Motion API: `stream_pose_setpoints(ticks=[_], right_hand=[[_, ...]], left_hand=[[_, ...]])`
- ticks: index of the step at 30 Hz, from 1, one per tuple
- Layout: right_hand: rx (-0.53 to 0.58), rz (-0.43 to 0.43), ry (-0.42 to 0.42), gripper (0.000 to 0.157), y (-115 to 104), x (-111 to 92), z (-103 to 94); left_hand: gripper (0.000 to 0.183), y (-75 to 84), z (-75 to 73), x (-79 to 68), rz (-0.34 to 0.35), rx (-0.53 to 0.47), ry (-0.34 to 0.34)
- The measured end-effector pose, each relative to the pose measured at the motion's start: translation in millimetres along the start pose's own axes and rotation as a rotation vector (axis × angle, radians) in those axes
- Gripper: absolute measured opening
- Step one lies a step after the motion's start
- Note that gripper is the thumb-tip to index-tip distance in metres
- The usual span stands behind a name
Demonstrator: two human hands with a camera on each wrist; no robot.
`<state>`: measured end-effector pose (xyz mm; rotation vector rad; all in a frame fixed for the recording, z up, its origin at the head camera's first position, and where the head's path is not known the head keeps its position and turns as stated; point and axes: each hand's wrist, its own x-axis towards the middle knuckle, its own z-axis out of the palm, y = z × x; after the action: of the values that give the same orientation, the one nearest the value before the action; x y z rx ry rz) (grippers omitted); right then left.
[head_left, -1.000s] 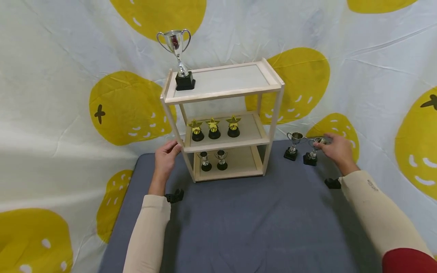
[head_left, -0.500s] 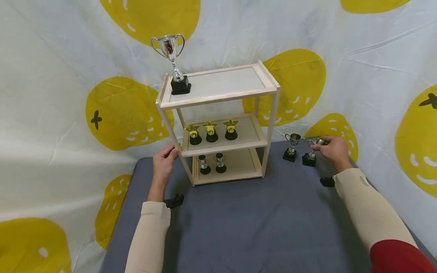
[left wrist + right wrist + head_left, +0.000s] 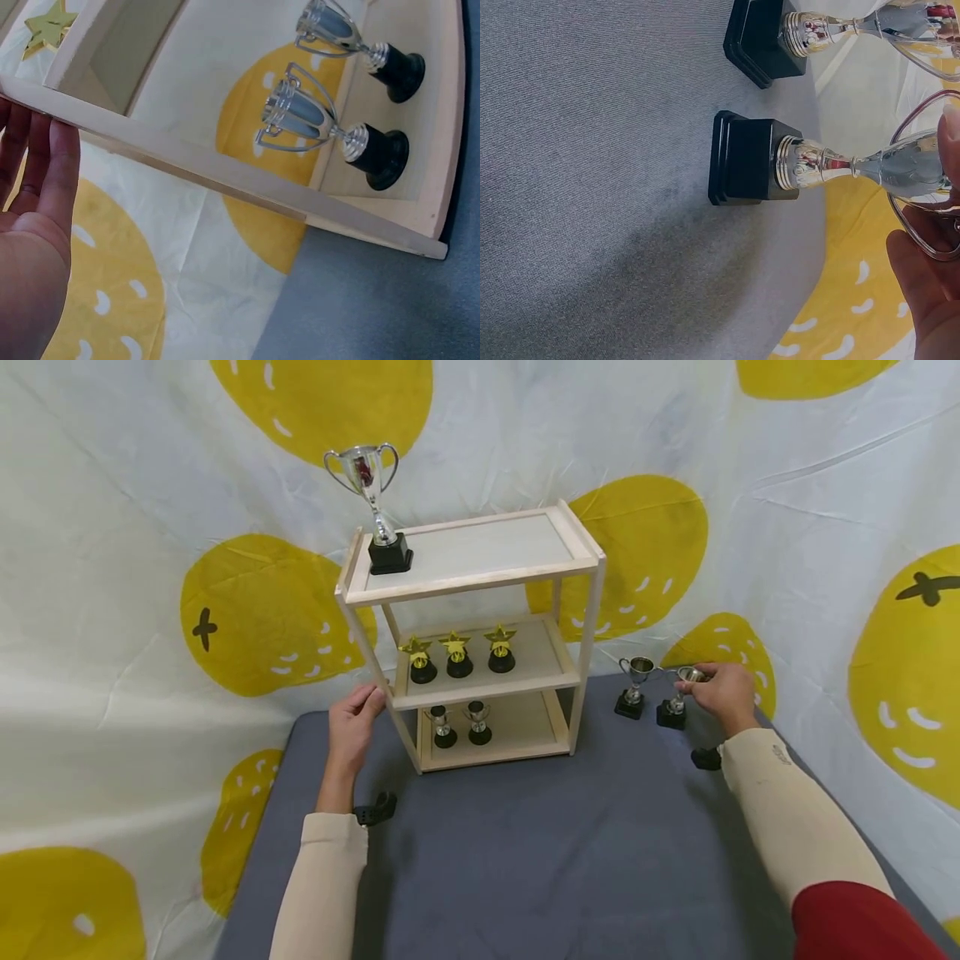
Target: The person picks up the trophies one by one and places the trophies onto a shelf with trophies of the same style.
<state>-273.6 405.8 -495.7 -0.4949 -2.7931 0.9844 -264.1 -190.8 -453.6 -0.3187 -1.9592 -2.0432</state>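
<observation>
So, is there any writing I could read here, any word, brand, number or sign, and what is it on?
No text can be read.
Right sleeve: one small dark mark, perhaps lettering, too small and blurred to read.
Black base of the trophy in the right hand: no lettering shows on the sides in view.

No text can be read.
A dark mark [image 3: 782, 754] on the right sleeve [image 3: 772, 814], toward four o'clock in head view, is too small.
</observation>
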Motion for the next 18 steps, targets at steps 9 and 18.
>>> stream_pose_setpoints(ticks=[9,18], right_hand=[[-0.011,-0.059,0.022,0.068,1.7,-1.9,2.0],[-0.017,-0.078,0.000,0.069,3.7,-1.6,-2.7]], left_hand=[[0.036,-3.9,3.2,-1.0,0.022,-0.052,0.050],[0.040,-1.7,5.8,-2.7,0.005,-0.034,0.061]])
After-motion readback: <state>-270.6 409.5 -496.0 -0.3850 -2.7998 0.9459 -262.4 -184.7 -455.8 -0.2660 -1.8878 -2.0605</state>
